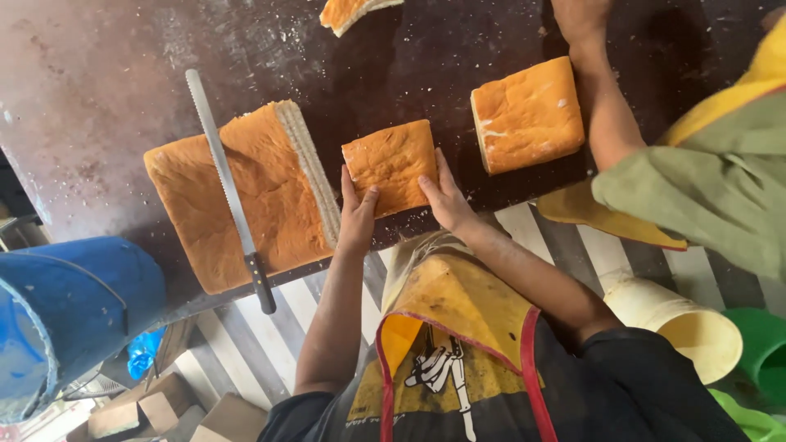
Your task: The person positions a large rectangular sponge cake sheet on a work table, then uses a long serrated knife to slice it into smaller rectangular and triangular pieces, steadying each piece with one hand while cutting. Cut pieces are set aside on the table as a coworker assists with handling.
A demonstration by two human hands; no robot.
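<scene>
Nearest the camera, the person's left hand [358,214] and right hand [446,199] were both open, fingers spread, pressed flat against the two sides of one small square cake piece [390,164], cradling it at the near edge of the table [98,74]. Four pieces of golden sponge lay in view: this small square, one large slab [196,209] to its left with a thin cut slice [309,168] leaning on its right edge, one thicker block [528,115] to the right, and one fragment [348,11] at the far edge. One long serrated knife [229,188] rested across the large slab, its dark handle hanging over the near table edge. On the far right, a co-worker's hand [580,18] touched the table beyond the block.

The table was dark brown, dusted with crumbs and flour. Below it lay a striped floor; a blue barrel [70,303] stood near left, cardboard boxes [139,409] beside it, and a cream tub [684,323] and green tub [765,348] near right.
</scene>
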